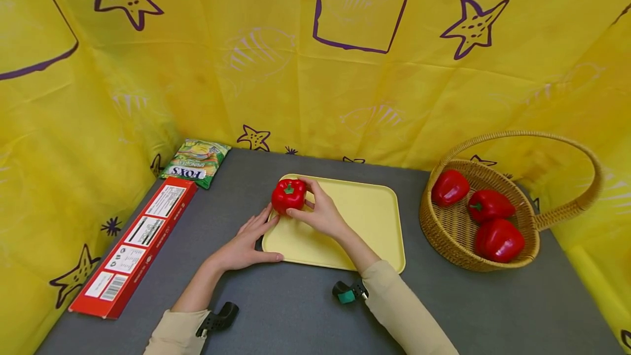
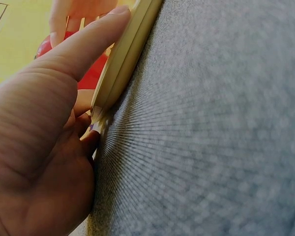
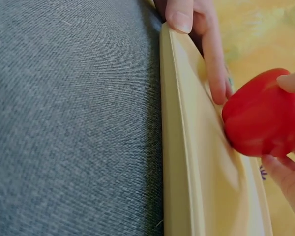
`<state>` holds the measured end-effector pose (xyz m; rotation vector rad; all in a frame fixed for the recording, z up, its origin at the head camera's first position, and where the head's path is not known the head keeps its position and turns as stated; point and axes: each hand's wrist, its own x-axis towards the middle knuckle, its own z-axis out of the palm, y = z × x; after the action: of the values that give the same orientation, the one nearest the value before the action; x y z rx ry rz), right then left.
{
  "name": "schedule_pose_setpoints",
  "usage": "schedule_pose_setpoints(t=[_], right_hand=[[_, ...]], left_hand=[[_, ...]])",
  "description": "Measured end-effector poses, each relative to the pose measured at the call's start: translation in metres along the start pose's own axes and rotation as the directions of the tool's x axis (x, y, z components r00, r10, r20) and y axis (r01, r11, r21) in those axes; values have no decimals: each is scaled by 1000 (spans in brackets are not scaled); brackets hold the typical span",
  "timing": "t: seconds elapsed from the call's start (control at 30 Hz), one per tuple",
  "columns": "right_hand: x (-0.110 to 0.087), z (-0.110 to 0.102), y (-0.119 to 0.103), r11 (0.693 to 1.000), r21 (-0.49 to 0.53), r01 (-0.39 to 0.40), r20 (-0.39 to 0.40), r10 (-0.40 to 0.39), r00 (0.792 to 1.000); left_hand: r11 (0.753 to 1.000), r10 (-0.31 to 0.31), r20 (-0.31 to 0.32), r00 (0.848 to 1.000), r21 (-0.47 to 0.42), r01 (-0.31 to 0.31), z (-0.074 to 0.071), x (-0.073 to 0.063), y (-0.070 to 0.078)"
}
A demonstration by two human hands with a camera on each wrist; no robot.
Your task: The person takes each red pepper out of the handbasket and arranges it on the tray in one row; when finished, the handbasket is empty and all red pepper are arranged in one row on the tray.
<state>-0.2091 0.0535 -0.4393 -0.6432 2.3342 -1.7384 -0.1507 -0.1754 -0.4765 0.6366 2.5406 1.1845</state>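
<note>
The red bell pepper (image 1: 287,197) is at the far left corner of the yellow tray (image 1: 362,218), its green stem facing up, pinched by the right hand (image 1: 322,213). That hand is spread only as wide as the pepper, with the thumb on the near side and fingers on the far right side. Whether the pepper's underside rests on the tray or sits slightly above it, I cannot tell. The left hand (image 1: 245,245) holds nothing in its grasp: its thumb is stretched well away from the fingers and lies on the tray's near rim, while the fingers reach along the left edge, their tips just beside the pepper. The right forearm, in a beige sleeve (image 1: 409,311), crosses the tray's near rim toward the right and blocks part of it from sight. To the right, apart from the tray, stands a wicker basket (image 1: 441,240) with three red peppers (image 1: 499,240) inside, its tall handle arching over them. On the left lies a long red box (image 1: 135,248) with white labels, running from near to far; a green FOX'S packet (image 1: 197,159) lies just beyond its far end. Everything is on a dark grey table (image 1: 291,311), and a yellow cloth (image 1: 315,92) with purple starfish drawings hangs behind and along both sides.
</note>
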Motion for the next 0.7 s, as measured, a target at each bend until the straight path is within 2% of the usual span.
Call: schedule_pose_setpoints(t=[0.2, 0.7], right_hand=[[7, 1, 11, 1000, -22, 13, -19, -13, 1000], [7, 0, 9, 998, -53, 19, -1, -19, 1000]], left_hand=[[1000, 4, 0, 1000, -1, -4, 0, 0, 0], [1000, 10, -1, 1000, -2, -10, 0, 0, 0]])
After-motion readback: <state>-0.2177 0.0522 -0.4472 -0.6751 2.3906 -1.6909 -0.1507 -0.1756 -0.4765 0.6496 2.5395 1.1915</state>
